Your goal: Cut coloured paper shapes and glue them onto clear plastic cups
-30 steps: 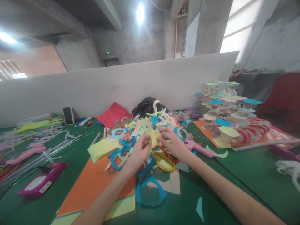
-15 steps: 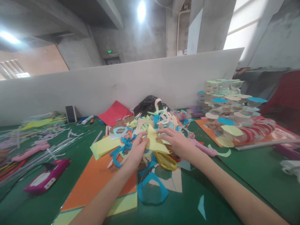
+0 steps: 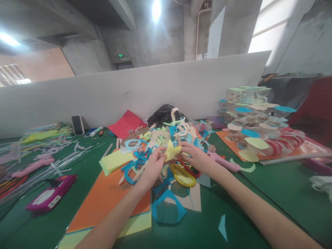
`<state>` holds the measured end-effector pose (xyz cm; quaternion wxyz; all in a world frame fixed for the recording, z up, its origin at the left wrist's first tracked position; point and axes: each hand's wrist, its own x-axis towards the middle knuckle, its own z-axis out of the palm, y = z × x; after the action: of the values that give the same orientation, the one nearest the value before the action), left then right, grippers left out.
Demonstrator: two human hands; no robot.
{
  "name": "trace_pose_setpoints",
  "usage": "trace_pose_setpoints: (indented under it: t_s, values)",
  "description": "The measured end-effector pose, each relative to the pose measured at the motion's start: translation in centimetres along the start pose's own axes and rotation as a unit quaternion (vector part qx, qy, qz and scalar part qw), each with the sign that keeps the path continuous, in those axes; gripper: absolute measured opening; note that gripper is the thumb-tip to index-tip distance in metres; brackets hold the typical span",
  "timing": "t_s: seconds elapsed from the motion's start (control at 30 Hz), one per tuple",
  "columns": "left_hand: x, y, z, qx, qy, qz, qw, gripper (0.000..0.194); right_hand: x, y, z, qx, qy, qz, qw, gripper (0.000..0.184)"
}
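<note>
Between my two hands is a piece of yellow paper (image 3: 172,151), bent so that its edges stand up in points. My left hand (image 3: 155,162) pinches its left side, thumb toward me. On the other side my right hand (image 3: 193,155) grips the right edge with bent fingers. Just below the paper lie scissors with yellow handles (image 3: 183,175), and a red handle (image 3: 190,169) shows beside them. Under both hands spreads a heap of paper offcuts (image 3: 158,138) in blue, cream and green. A blue paper ring (image 3: 168,209) lies nearer to me.
Orange sheets (image 3: 111,193) and folded yellow paper (image 3: 116,160) lie to the left. A pink glue gun (image 3: 224,162) with a black cord is at the right. Stacked paper-topped clear cups (image 3: 255,117) stand farther right. A magenta device (image 3: 52,193) sits at the left.
The yellow paper has gone from a nearly flat sheet to a bent, smaller shape between my hands. My right hand has turned slightly; the scissors now show more fully.
</note>
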<state>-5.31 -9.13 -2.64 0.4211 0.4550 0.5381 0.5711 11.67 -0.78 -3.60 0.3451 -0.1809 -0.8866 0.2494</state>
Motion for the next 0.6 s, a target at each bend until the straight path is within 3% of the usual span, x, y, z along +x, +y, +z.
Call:
trace_pose_setpoints:
  t_s: [0.2,0.37,0.6]
  values:
    - [-0.5,0.1,0.4,0.023,-0.028,0.024,0.999,0.037,0.3,-0.2,0.6,0.12,0.021,0.072,0.99,0.028]
    - [-0.9,0.0,0.3,0.073,-0.064,0.07,0.993,0.03,0.2,-0.6,1.1,0.231,0.024,0.201,0.952,0.028]
    - [-1.2,0.1,0.4,0.169,-0.012,0.089,0.982,0.03,0.4,-0.7,1.4,0.308,0.059,0.192,0.93,0.027]
